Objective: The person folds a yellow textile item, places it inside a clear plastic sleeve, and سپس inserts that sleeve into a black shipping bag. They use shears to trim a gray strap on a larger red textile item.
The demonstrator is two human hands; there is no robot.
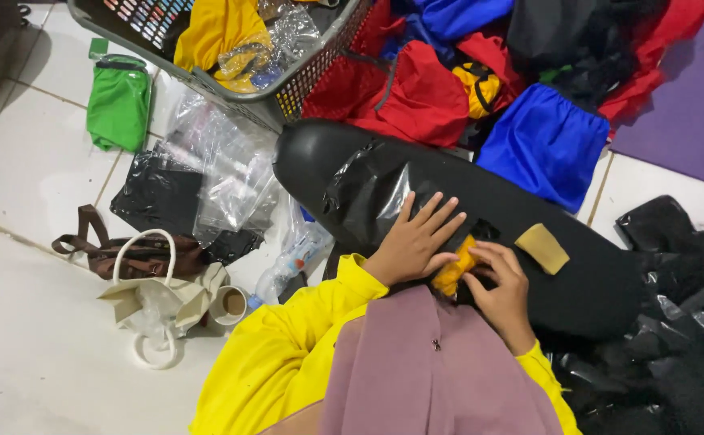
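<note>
Glossy black plastic wrap point(384, 189), soft yellow cloth point(455, 274), crinkly clear plastic bags point(231, 173), smooth white floor tiles point(30, 161)

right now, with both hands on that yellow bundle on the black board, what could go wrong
1. The left hand lies flat on the black plastic bag while the right hand pinches the yellow bundle; the slick plastic might slide or tear.
2. The tan pad sits loose on the black board beside the right hand, so a nudge could knock it off.
3. The clear bottle lies by the left elbow and may get bumped.
</note>
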